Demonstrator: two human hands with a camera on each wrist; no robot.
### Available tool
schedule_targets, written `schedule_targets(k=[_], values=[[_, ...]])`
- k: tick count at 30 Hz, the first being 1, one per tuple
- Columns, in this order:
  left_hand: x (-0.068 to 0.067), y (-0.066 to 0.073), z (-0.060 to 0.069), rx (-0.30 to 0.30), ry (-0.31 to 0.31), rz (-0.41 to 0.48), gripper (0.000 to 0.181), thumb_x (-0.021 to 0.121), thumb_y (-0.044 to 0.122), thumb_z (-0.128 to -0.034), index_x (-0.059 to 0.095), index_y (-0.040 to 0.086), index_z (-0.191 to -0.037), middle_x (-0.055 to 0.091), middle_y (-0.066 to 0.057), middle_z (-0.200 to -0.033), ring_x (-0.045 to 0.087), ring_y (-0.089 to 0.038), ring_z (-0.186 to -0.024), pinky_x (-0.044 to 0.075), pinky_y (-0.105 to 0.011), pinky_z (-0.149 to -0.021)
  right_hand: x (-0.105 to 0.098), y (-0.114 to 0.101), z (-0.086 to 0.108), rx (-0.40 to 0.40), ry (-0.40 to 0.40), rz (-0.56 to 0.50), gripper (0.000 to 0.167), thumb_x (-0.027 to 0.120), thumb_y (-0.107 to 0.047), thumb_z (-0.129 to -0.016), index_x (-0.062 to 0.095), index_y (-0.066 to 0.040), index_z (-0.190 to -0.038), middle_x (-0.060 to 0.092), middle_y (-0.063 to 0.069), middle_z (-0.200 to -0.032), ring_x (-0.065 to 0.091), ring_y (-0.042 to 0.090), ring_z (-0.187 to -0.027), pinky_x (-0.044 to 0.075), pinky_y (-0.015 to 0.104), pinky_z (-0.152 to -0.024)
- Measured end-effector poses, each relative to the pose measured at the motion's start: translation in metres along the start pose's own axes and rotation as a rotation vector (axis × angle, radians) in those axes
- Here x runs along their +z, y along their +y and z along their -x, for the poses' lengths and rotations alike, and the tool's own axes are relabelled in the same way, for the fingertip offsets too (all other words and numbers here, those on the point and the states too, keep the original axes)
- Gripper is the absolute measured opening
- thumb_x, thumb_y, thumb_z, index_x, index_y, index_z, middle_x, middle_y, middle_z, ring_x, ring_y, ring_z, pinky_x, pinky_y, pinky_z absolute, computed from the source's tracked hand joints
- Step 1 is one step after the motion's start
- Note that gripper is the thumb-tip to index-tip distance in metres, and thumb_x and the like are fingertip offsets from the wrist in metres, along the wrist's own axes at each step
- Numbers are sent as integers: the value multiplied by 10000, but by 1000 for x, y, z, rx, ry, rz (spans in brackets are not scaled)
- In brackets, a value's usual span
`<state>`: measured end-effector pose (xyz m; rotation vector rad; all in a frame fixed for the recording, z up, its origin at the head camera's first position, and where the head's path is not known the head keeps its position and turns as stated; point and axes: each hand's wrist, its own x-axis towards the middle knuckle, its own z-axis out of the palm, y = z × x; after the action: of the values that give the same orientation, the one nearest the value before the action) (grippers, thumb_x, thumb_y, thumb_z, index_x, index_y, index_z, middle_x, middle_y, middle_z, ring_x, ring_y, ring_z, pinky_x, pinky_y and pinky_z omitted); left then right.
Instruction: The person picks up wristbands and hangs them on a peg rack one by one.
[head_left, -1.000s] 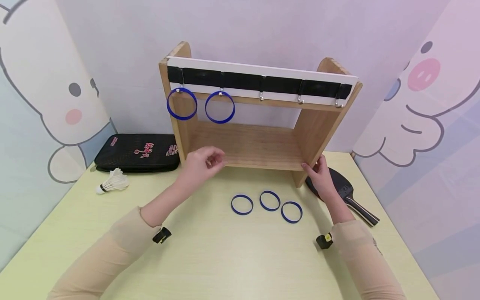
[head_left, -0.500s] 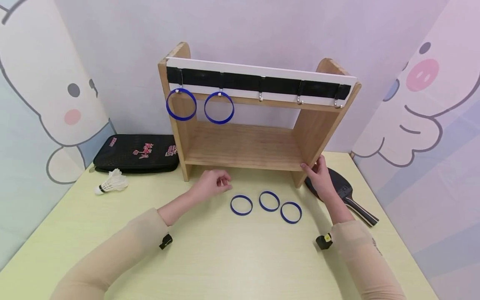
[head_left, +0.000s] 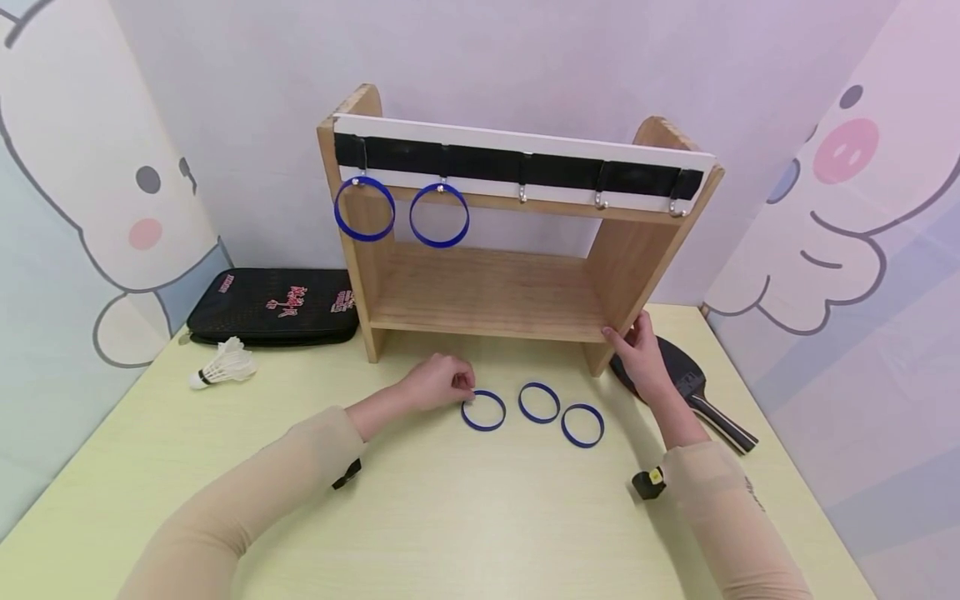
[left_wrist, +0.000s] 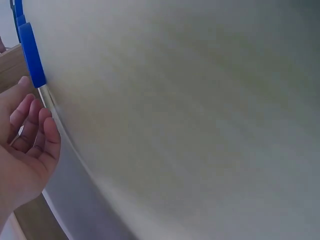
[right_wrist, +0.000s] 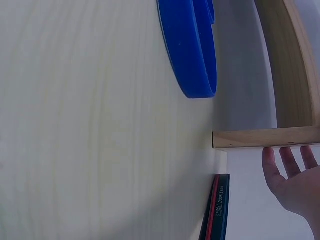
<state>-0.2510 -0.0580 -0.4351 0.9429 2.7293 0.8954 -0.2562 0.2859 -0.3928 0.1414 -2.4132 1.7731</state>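
My left hand is at the left edge of a thin blue ring lying on the table. In the left wrist view its fingers are loosely bent beside a blue ring, with no clear pinch. Two more blue rings lie to the right. My right hand holds the right side panel of a wooden shelf, thumb in front; in the right wrist view its fingers press the panel's outer face. Two blue rings hang from the two leftmost hooks.
A white strip with black tape crosses the shelf's top and carries several metal hooks; those toward the right bear no ring. A black case and a shuttlecock lie at the left. Behind my right hand is a black table tennis paddle.
My left hand has come down from in front of the shelf and moved right to the leftmost ring on the table. The right hand keeps its place on the shelf.
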Motion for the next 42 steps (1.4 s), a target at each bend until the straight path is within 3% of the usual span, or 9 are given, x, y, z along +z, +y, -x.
schedule_targets(k=[7, 16, 30, 34, 42], values=[[4, -3, -5, -29, -63, 2, 106, 765, 200, -797, 663, 173, -786, 589, 101, -673, 527, -55, -638, 448, -207, -616, -4, 13, -4, 6, 6, 16, 656, 597, -233, -933, 198, -149, -1447, 278, 157, -1476, 344, 360, -1336, 314, 540, -1066], [5, -2, -4, -11, -61, 33, 90, 753, 126, -799, 670, 147, -775, 600, 78, -671, 532, -56, -627, 451, -179, -593, -5, 28, -10, -17, 11, 36, 664, 603, -299, -925, 206, -190, -1446, 285, 134, -1478, 349, 347, -1337, 319, 538, -1064], [1, 5, -1, 48, 7, 91, 109, 723, 69, -798, 650, 129, -743, 613, 64, -679, 538, -62, -622, 465, -188, -570, 0, -5, 3, 13, 7, 19, 642, 579, -176, -942, 182, -82, -1437, 282, 176, -1464, 339, 358, -1337, 304, 526, -1077], [-4, 10, 1, 25, 1, 133, 102, 720, 89, -817, 656, 140, -755, 649, 47, -730, 570, -78, -640, 490, -201, -569, 1, -6, 4, 11, 7, 16, 628, 579, -179, -941, 198, -92, -1434, 290, 177, -1460, 345, 352, -1334, 306, 522, -1078], [-15, 16, 6, 42, 33, 187, 78, 716, 85, -821, 662, 127, -784, 640, 55, -727, 549, -84, -627, 474, -201, -537, 1, -2, 2, -10, 3, 17, 636, 580, -189, -941, 193, -86, -1434, 292, 192, -1453, 353, 366, -1319, 309, 542, -1067]])
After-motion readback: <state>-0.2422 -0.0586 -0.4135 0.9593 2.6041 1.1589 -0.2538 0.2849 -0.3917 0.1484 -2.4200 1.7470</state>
